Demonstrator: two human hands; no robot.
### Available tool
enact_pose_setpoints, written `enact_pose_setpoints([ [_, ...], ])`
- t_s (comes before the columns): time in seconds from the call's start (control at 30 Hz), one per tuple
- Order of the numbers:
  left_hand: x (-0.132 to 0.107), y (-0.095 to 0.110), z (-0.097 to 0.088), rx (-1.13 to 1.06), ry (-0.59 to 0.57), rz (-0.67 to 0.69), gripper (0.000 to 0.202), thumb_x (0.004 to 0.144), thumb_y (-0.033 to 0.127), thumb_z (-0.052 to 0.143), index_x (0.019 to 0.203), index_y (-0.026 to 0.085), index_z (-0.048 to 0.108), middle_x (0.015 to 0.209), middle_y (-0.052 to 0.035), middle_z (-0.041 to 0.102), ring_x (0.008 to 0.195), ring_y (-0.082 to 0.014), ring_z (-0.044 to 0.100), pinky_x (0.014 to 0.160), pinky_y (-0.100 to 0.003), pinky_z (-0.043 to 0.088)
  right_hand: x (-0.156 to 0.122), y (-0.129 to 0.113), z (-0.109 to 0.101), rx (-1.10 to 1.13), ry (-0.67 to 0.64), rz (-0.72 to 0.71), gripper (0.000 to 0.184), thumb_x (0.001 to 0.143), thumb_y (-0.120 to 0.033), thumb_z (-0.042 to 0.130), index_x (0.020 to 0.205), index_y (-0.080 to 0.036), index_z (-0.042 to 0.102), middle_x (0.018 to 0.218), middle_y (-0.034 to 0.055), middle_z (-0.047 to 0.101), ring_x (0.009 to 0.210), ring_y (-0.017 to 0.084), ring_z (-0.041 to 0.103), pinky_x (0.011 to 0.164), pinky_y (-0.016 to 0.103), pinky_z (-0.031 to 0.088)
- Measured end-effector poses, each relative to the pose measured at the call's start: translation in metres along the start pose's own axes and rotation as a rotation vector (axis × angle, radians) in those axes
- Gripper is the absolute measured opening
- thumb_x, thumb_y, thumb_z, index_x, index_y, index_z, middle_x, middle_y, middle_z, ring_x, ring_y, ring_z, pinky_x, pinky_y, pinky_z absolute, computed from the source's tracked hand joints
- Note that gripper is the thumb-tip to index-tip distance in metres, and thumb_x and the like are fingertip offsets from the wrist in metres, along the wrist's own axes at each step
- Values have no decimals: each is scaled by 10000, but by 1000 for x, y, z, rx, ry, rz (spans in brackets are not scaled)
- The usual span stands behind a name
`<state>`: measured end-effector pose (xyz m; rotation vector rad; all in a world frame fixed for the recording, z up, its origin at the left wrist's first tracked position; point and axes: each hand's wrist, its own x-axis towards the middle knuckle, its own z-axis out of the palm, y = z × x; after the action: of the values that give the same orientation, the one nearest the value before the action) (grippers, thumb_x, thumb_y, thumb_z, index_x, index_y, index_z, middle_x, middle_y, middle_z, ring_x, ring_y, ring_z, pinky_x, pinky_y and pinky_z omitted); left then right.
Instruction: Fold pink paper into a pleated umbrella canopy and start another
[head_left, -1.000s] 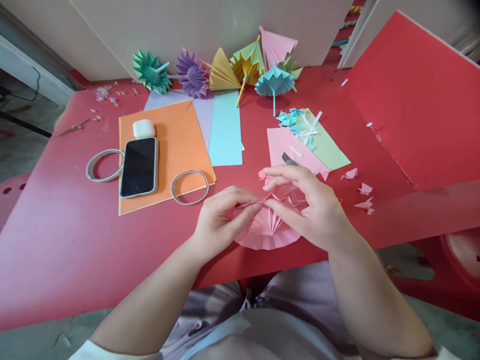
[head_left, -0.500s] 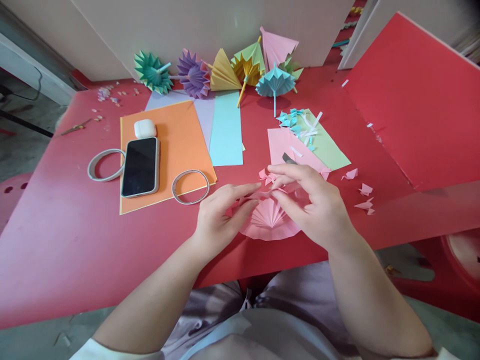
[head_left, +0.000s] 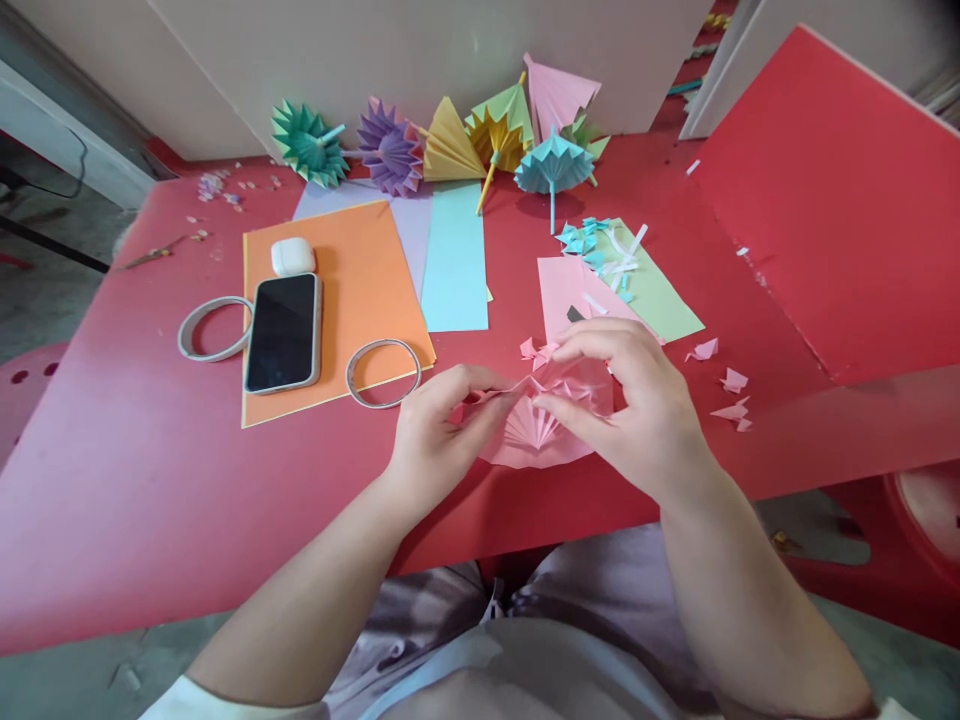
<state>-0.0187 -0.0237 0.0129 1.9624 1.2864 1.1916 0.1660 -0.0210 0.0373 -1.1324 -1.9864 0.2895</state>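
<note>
Item: pink pleated paper, at near edge of bench, directly in front of me; clock centre for all positions below. My L hand, at approx. 9 o'c, has thumb & fingers pinched on a raised part of it. My R hand, at 3 o'c, curls round the opp. side, thumb & index apart; can't confirm whether they grip or only touch.

Step in hand, in my judgement: working the pleats by fingertip. Next move, I'd say, calls for a steady L pinch and light, even R pressure along the crease; thin paper, likely to crush or tear if forced.

Surroundings: small folded pink piece at 12 o'c, just beyond fingers; pink sheet farther out, same bearing. Phone on orange sheet, approx. 10 o'c. Blue paper umbrella at 12 o'c, far side.
</note>
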Motion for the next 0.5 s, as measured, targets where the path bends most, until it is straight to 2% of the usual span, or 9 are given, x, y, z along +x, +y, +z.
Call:
enact_pose_setpoints([
  [0.1, -1, 0, 0, -9, 22, -16, 35, 804, 157, 628, 817, 186, 641, 717, 27, 673, 598, -55, 577, 533, -156, 432, 0, 4, -3, -40, 24, -1, 161, 765, -228, 688, 895, -196, 599, 1061, 82, 603, 1063, 215, 556, 973, 410, 453],
  [0.2, -2, 0, -1, -1, 23, -14, 62, 806, 153, 625, 845, 188, 658, 728, 24, 682, 609, -57, 586, 554, -156, 441, 1, 5, -3, -42, 0, -39, 68, 795, -212, 654, 859, -205, 631, 1056, 75, 603, 1054, 210, 559, 980, 424, 452],
  [0.5, -3, -2, 0, -40, -10, 13, 112, 823, 157, 607, 900, 190, 682, 790, 7, 708, 672, -75, 619, 607, -168, 475, 1, 0, 3, -5, 0, -70, 71, 830, -164, 600, 861, -184, 660, 1046, 84, 626, 1042, 200, 561, 969, 419, 467],
])
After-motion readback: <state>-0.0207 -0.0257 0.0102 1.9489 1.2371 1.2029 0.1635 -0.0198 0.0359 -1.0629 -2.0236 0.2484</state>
